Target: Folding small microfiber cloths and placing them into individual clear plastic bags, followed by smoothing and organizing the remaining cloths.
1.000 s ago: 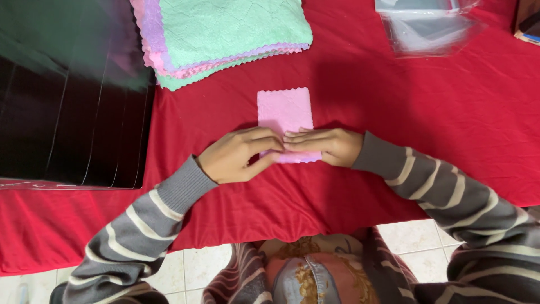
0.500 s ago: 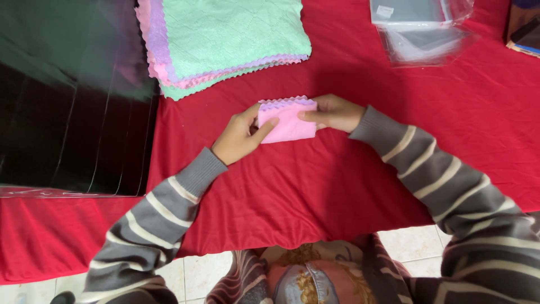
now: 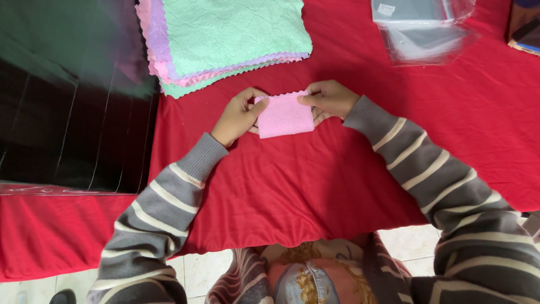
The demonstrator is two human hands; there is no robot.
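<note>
Taking the folded pink cloth (image 3: 284,115) as the landmark, and going left to right: far to its left a dark glossy sheet (image 3: 67,101) covers that end of the counter (image 3: 315,180), which is draped in red fabric. Up and to the left of the pink cloth sits a stack of scalloped cloths (image 3: 230,39), mint green on top with pink and lilac edges showing beneath. At the cloth's left edge the left hand (image 3: 239,115) pinches its upper corner, the grip closed on the fabric between thumb and fingers. The cloth itself is held just above the counter, roughly midway between the two hands. At its right edge the right hand (image 3: 329,100) holds the opposite upper corner in the same narrow pinch. Up and well to the right lie clear plastic bags (image 3: 424,28) (empty, as far as shows). A second ago the cloth lay flat as a taller rectangle with both hands pressing its near end; now it is a shorter, doubled packet lifted at both corners, so I judge another fold is done and the piece is nearly compact.
</note>
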